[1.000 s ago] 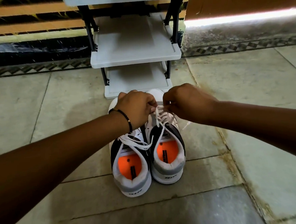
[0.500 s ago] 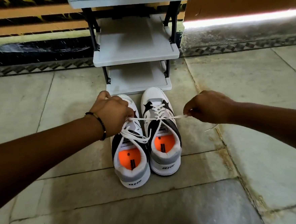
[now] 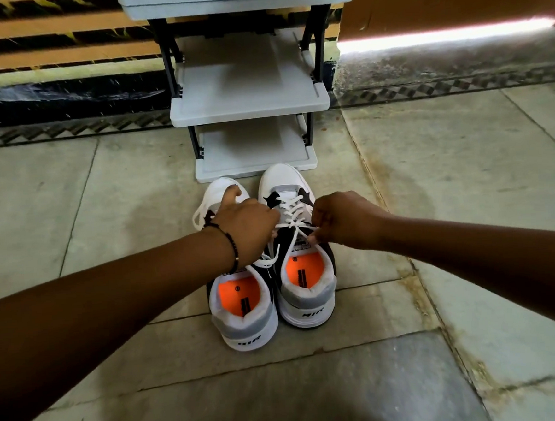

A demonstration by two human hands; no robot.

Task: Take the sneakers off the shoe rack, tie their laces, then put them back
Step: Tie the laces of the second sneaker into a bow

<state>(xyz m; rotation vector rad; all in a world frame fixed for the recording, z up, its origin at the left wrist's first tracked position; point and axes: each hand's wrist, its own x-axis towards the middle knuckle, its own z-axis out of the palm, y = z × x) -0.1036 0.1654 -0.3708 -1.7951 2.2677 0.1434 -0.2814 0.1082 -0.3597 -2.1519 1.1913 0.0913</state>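
While both sneakers are standing side by side on the floor (image 3: pixel 413 381) before the shoe rack (image 3: pixel 249 105), left hand (image 3: pixel 247 227) and right hand (image 3: pixel 346 220) are pinching the right sneaker's (image 3: pixel 299 241) laces (image 3: pixel 291 214), fingers closed.

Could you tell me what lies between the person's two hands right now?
In the head view, a white lace of the right sneaker runs across its tongue between the left hand and the right hand, each pinching one end.

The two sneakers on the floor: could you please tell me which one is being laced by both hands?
The right sneaker, set slightly nearer the shoe rack; both hands pinch its lace.
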